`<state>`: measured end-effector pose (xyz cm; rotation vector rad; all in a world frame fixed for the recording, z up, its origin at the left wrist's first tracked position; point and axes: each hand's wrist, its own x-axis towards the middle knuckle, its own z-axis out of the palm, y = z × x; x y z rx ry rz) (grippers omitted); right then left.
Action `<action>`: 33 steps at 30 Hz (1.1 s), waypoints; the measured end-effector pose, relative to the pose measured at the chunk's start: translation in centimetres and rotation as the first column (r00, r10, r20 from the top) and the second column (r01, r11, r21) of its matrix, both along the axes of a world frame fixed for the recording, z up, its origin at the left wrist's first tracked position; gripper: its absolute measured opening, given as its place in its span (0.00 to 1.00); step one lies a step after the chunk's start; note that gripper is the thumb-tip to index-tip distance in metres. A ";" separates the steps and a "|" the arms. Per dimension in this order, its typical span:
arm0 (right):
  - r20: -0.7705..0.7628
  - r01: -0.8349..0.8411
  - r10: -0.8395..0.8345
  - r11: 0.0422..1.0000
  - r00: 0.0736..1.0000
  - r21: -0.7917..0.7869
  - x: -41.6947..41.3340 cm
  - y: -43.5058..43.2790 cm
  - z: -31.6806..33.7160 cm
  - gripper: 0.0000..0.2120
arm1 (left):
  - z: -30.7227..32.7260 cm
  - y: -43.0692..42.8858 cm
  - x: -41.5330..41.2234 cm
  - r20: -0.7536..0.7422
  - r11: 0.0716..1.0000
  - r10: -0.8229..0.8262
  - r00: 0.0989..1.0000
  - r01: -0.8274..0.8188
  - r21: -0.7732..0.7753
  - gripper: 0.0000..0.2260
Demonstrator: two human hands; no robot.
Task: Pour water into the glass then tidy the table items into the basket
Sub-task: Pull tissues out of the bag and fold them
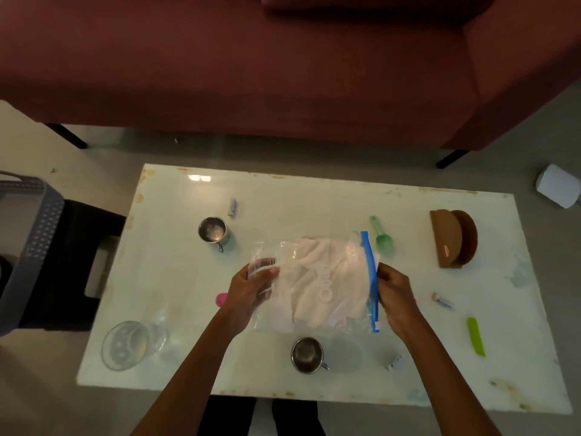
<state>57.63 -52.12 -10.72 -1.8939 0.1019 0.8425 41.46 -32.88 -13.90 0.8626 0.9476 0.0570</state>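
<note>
Here, left hand, right hand both grasp zip bag; print unreadable.

A home living room: a dark red sofa on thin black legs faces a low white bench, with steel cups and a grey plastic basket alongside.

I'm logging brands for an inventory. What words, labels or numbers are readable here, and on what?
No text here reads clearly.
zip bag: faint pale print near its middle, too blurred to read.
far small tube: any markings too small to read.
right small tube: any markings too small to read.
near small tube: any markings too small to read.
Nothing else shows any lettering.
</note>
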 end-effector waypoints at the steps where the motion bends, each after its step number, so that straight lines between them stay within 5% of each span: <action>1: 0.091 -0.020 0.024 0.999 0.996 -0.046 0.0 -0.1 -0.1 0.14 | -0.2 -0.1 0.0 -0.013 1.000 0.004 1.000 -0.004 0.020 0.07; 5: 0.181 -0.029 0.040 0.998 0.983 -0.062 0.1 -0.1 -0.4 0.14 | -0.7 -0.3 0.0 -0.066 0.996 0.036 0.997 -0.030 0.088 0.07; 11: -0.206 0.008 0.019 0.991 0.978 0.130 -0.4 0.2 -0.8 0.07 | -0.9 -0.4 0.2 -0.125 0.996 0.047 0.991 -0.036 0.087 0.07; 16: -0.041 0.038 -0.039 0.999 0.998 -0.031 -0.3 0.8 -0.6 0.07 | -1.0 -0.6 0.7 -0.159 0.990 0.047 0.986 -0.025 0.140 0.14; 20: 0.110 0.002 0.004 0.998 0.994 -0.058 -0.8 1.9 0.8 0.06 | -1.3 -1.7 1.6 -0.403 0.827 0.072 0.912 0.172 0.536 0.35; 22: 0.192 -0.010 0.020 0.999 0.981 -0.050 -1.6 2.7 1.1 0.10 | -0.2 -2.8 2.1 -0.399 0.741 0.115 0.910 0.189 0.644 0.30; 25: 0.298 -0.039 0.066 0.995 0.952 -0.096 -3.0 4.4 1.0 0.09 | 2.3 -5.0 3.2 -0.216 0.846 0.036 0.976 0.085 0.526 0.17; 30: 0.321 -0.122 0.153 0.986 0.934 -0.116 -4.6 6.3 0.7 0.02 | 3.1 -6.7 4.2 -0.206 0.918 -0.073 0.976 0.146 0.369 0.23; 33: 0.253 -0.153 0.169 0.985 0.952 -0.085 -4.7 6.4 0.9 0.06 | 3.1 -5.8 4.1 -0.198 0.893 0.032 0.980 0.061 0.445 0.03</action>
